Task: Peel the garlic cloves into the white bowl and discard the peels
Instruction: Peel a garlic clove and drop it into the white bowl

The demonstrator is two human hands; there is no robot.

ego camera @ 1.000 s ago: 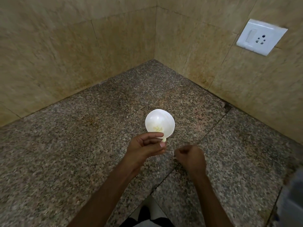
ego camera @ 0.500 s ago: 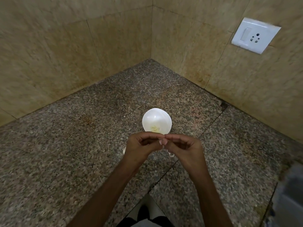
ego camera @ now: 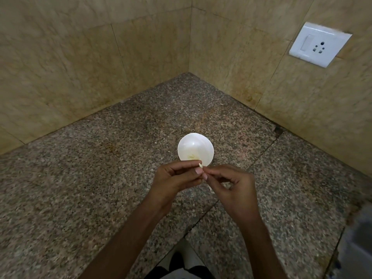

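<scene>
A small white bowl [ego camera: 194, 147] stands on the granite counter, with pale peeled garlic pieces [ego camera: 191, 156] at its bottom. Just in front of it, above the counter, my left hand [ego camera: 174, 179] pinches a small pale garlic clove [ego camera: 200, 165] between thumb and fingers. My right hand [ego camera: 231, 183] meets it fingertip to fingertip and pinches the same clove from the right. A white strip of peel [ego camera: 211, 189] shows below the right fingers. Most of the clove is hidden by my fingers.
The speckled granite counter [ego camera: 100, 188] fills a corner between two beige tiled walls. A white switch and socket plate [ego camera: 320, 44] is on the right wall. A grey blurred object [ego camera: 356, 244] sits at the right edge. The counter's front edge is near my body.
My right hand came up from the counter and joined the left at the clove. Both hands now sit slightly nearer the bowl's front rim.
</scene>
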